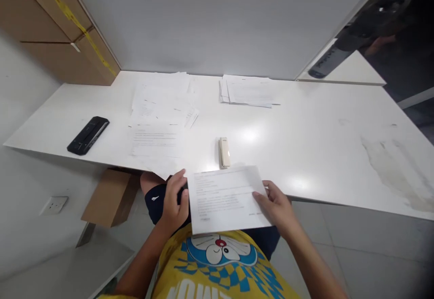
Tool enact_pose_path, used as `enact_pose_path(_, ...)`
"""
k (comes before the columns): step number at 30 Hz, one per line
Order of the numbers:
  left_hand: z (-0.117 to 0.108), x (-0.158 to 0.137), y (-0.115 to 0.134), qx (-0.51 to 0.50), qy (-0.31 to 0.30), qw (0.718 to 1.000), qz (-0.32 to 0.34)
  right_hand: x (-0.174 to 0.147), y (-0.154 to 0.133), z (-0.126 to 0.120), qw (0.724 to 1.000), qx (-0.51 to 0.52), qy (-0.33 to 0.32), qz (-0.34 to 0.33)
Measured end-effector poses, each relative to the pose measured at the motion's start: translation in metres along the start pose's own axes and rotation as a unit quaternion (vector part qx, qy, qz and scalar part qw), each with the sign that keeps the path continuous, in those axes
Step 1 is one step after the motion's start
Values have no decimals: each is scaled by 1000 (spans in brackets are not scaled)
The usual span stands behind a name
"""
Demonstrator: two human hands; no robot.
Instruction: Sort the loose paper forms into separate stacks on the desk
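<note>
Stapler is sitting just past the printed sheet, in its way. Your right hand is pinching that sheet on the stapler's near side; your left hand is holding thumb and fingers apart, nearer you and left of the stapler. Loose papers are lying left of it, phone farther left, paper stack beyond.
</note>
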State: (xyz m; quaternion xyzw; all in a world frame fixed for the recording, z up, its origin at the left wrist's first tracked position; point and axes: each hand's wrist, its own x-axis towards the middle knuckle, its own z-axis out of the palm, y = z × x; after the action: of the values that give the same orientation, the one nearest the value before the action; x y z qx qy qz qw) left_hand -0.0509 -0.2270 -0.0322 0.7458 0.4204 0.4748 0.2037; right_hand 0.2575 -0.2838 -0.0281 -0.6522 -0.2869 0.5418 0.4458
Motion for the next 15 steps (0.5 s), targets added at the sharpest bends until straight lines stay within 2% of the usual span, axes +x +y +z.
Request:
enact_pose_path(3,29,36,5,10,-138,983,123,12,-2,-35,998,0,61,13)
enact_pose_path(5,48,63,8,42,-193,966,166,16,-6,-52,996,-6,89,20)
enact_pose_path(6,56,74,11,69,-202,960,179,16,-9,-58,995,-9,101,21)
enact_pose_path(9,75,92,17,151,-175,953,195,15,-19,-62,992,-25,125,22)
enact_pose_path(15,82,79,20,241,-155,935,209,13,-24,-52,987,-85,138,11)
